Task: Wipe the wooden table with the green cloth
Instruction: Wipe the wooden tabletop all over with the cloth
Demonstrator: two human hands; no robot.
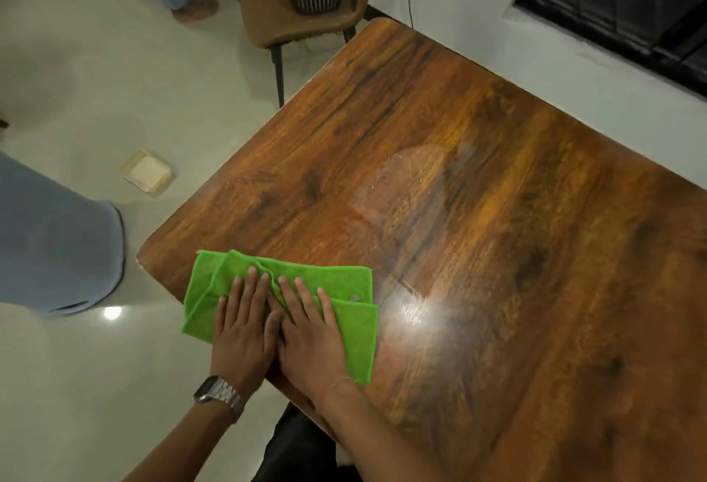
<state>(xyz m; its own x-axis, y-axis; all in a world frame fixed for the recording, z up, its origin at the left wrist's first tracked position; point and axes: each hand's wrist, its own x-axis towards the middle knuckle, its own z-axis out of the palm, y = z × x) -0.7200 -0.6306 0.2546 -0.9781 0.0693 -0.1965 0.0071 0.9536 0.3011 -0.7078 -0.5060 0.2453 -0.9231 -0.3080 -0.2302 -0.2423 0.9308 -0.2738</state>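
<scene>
Two flat, open palms, left hand [241, 332] beside right hand [310, 336], press the green cloth [344, 282] onto the surface [497, 213] at its near corner; wiping seems barely begun, and the cloudy smear [405, 183] beyond the cloth likely needs a forward push.

The desk [478, 183] is dark-grained wood with a smooth, glossy finish that throws back a bright lamp glare near its near-left corner; a paler, dull smear sits toward its middle. The green cloth [344, 286] looks like soft, matt, finely napped fabric, folded in layers. A wristwatch [216, 393] has a shiny linked metal band. The floor [95, 79] is pale, smooth and reflective. The chair [275, 18] seat looks like tan, stitched leather.
</scene>
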